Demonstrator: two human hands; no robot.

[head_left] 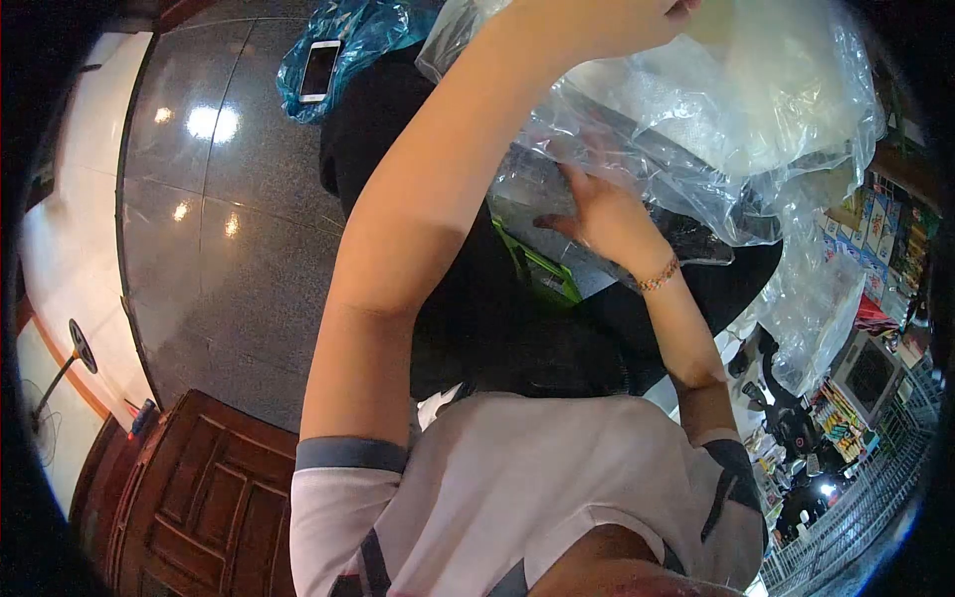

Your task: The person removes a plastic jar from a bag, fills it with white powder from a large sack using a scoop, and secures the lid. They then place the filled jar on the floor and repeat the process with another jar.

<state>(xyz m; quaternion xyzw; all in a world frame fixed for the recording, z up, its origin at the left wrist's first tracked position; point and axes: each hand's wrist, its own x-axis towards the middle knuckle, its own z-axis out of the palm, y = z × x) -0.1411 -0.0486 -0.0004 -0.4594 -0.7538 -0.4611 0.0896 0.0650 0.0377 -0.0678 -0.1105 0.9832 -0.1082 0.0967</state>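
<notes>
My left hand (637, 22) is at the top edge, partly cut off, over a large clear plastic bag (696, 109) with pale contents. Its fingers are mostly out of view. Below it, my right hand (609, 217), with a beaded bracelet (659, 276) at the wrist, reaches under the edge of the clear plastic. The thumb and fingers are spread, some seen through the film, and they touch a clear plastic package on my lap. A bright green strip (542, 264) lies beside that package, over black cloth (517, 343).
A white phone (319, 72) rests on a blue plastic bag (366, 25) on the grey tiled floor (239, 289). Wooden panelled furniture (214, 497) stands at lower left. Wire baskets (856, 527), boxes (875, 224) and goods line the right side.
</notes>
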